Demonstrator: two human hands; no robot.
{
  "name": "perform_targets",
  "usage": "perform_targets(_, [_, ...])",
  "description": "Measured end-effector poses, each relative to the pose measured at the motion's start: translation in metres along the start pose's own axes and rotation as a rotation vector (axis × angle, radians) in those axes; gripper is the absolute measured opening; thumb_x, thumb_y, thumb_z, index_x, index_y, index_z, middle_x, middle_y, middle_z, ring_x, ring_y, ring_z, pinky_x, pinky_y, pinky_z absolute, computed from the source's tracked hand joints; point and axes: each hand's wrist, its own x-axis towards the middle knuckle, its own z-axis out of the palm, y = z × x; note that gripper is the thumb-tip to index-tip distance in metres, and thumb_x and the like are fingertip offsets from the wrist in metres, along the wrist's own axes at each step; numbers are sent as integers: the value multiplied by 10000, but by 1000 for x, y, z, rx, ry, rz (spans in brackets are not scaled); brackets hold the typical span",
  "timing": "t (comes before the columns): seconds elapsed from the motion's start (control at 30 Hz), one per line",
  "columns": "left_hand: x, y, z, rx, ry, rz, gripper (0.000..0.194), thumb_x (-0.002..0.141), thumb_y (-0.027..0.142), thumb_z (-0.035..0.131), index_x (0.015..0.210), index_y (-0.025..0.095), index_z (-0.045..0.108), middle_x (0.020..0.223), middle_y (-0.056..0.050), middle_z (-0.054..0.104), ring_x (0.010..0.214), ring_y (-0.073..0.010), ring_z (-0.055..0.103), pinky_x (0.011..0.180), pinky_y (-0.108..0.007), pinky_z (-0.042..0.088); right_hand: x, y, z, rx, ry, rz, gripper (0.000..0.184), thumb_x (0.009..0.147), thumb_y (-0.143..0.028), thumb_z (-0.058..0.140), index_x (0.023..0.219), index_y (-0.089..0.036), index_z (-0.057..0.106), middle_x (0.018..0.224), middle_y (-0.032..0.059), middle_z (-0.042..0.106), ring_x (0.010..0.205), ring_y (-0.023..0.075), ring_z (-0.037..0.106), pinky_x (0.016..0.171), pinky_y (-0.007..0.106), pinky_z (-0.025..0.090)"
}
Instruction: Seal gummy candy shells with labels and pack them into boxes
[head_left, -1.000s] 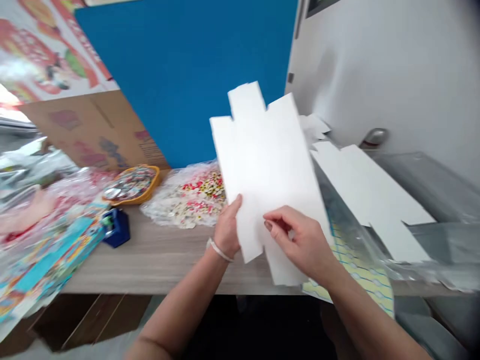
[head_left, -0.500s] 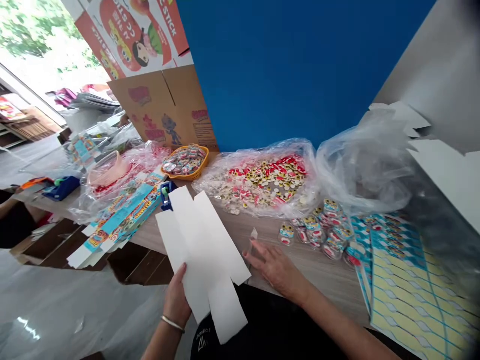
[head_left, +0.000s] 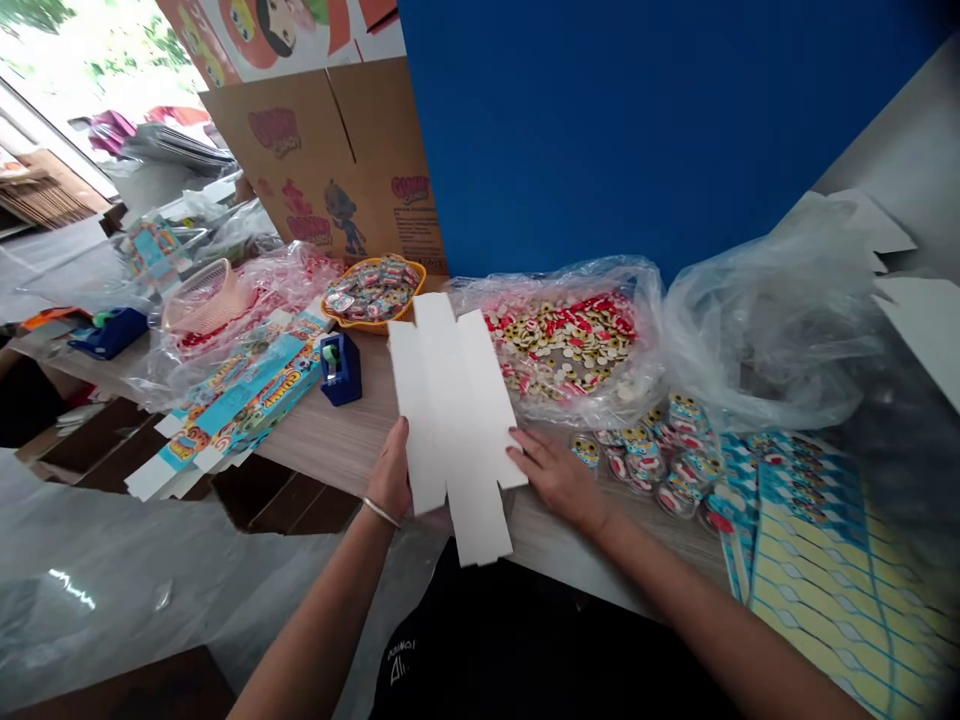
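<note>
Spreading out under the hands, a wood-grain laminate surface [head_left: 315,450] runs along a saturated blue board [head_left: 637,130] and a kraft cardboard box [head_left: 322,160], with a glossy pale floor [head_left: 97,610] below and a daylit room beyond. A matte white card blank [head_left: 454,400], die-cut with squared tabs at both ends, sits at the surface's front edge between the hands. The left hand [head_left: 391,472] has its grip clamped on the blank's lower left edge. The right hand [head_left: 559,478] lies spread, its grip apart, with fingertips [head_left: 517,452] touching the right edge. Close by are a blue tape dispenser [head_left: 341,370], an orange basket of shiny packets [head_left: 373,290], a crinkled clear plastic bag of round printed pieces [head_left: 562,345], and yellow-and-blue printed sheets [head_left: 832,580].
</note>
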Motion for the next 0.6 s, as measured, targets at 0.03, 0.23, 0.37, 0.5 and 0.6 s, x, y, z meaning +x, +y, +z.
perform_targets(0.03, [6,-2,-2,68,19,75,560,935,569,519,1306,155,584,1310,-182,651,1156,-296,658,1005,-453,529,0,7,1,-13,-31,24,338,971,-93,518,1254,-200,670,1432,114,594,1289,294,559,985,456,531])
perform_targets(0.23, [10,-3,-49,1154,-412,843,549,891,75,502,1369,329,593,1580,-51,426,1541,-312,186,1238,-575,178,-4,21,-10,24,-191,-67,347,951,-78,547,1248,-214,663,1472,77,564,1189,288,603,895,446,539])
perform_targets(0.37, [9,6,-54,1360,-862,979,625,815,-22,469,1297,333,651,1484,-25,550,1532,-301,221,1238,-615,108,-5,8,-24,150,-290,-142,304,956,-58,522,1148,-232,680,1497,44,543,977,197,642,810,354,530])
perform_targets(0.5, [9,11,-37,1336,-1013,819,586,758,29,516,1264,284,668,1397,-60,629,1436,-308,425,1225,-642,43,0,1,-27,266,-321,-89,142,990,-208,546,1034,-199,681,1321,89,668,936,195,630,804,334,509])
perform_targets(0.6, [2,16,-24,1306,-1017,706,399,784,120,578,1121,279,720,1249,-48,715,1280,-288,587,1218,-633,-47,1,-5,-26,380,-335,-6,156,1002,-273,538,982,-182,662,1077,101,708,935,200,634,822,323,500])
